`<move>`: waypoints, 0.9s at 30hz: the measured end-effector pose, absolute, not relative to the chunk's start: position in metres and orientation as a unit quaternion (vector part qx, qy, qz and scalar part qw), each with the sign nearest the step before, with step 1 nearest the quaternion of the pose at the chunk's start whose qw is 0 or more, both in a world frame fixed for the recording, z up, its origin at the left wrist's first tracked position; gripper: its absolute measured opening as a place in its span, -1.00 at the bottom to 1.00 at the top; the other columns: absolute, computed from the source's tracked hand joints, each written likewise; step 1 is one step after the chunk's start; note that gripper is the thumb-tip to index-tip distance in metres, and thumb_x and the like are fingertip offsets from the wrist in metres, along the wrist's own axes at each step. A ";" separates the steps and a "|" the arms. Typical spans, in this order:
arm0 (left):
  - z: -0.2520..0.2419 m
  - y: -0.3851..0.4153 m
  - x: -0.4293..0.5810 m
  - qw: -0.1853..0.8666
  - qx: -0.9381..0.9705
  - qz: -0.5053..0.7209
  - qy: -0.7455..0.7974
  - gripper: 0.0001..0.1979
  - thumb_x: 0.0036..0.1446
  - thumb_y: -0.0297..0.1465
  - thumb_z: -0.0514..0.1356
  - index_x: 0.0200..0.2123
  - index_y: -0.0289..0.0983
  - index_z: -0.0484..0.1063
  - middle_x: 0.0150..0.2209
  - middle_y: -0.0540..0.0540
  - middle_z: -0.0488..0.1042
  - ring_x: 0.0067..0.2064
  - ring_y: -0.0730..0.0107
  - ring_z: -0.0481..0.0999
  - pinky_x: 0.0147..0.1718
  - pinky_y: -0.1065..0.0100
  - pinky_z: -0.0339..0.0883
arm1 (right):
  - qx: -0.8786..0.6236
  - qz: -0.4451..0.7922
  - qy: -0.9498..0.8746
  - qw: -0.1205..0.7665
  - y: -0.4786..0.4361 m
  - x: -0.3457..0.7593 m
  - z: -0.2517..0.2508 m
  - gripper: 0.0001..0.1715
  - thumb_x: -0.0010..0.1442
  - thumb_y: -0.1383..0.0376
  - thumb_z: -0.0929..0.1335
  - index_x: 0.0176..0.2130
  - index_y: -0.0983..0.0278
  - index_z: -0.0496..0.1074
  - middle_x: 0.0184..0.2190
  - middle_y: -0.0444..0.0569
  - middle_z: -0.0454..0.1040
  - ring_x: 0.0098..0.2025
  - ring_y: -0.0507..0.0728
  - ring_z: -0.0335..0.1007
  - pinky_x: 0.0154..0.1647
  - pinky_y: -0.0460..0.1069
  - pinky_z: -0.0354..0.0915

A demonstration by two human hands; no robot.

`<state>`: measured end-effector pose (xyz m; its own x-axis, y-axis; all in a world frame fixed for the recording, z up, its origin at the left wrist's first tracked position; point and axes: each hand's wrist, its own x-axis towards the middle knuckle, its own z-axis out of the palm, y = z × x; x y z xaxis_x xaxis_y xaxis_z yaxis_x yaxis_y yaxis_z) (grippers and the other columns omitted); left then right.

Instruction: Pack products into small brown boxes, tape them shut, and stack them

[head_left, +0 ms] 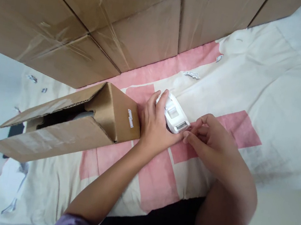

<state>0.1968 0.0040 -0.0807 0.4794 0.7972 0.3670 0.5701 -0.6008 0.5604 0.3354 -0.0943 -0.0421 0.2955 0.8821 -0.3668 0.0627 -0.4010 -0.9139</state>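
My left hand (155,127) is wrapped round a white handheld device (172,110) with a small window on its top and a dark slot at its near end. Close to that slot, my right hand (206,140) has its fingers bent in and its thumb and fingertip together; whatever they hold, if anything, is too small to make out. An open cardboard box (78,127) lies just left of my left hand, with a small white label (130,118) on its end face and something partly hidden inside.
Large taped cardboard boxes (142,25) stand along the far side. A pink and cream cloth (156,179) lies beneath everything. Small paper scraps (192,74) are scattered on it, and crumpled white paper (12,175) lies at the lower left.
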 end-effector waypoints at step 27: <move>-0.074 0.000 0.190 0.252 0.859 0.294 0.334 -0.31 0.29 -0.09 0.14 0.37 -0.16 -0.01 0.36 -0.31 0.05 0.44 -0.06 -0.04 0.37 -0.09 -0.12 | -0.702 0.435 -0.402 0.396 -0.096 0.333 -0.043 -0.83 0.25 0.31 0.35 -0.28 0.18 0.22 -0.52 -0.22 0.29 -0.49 0.03 0.20 -0.50 -0.07 0.11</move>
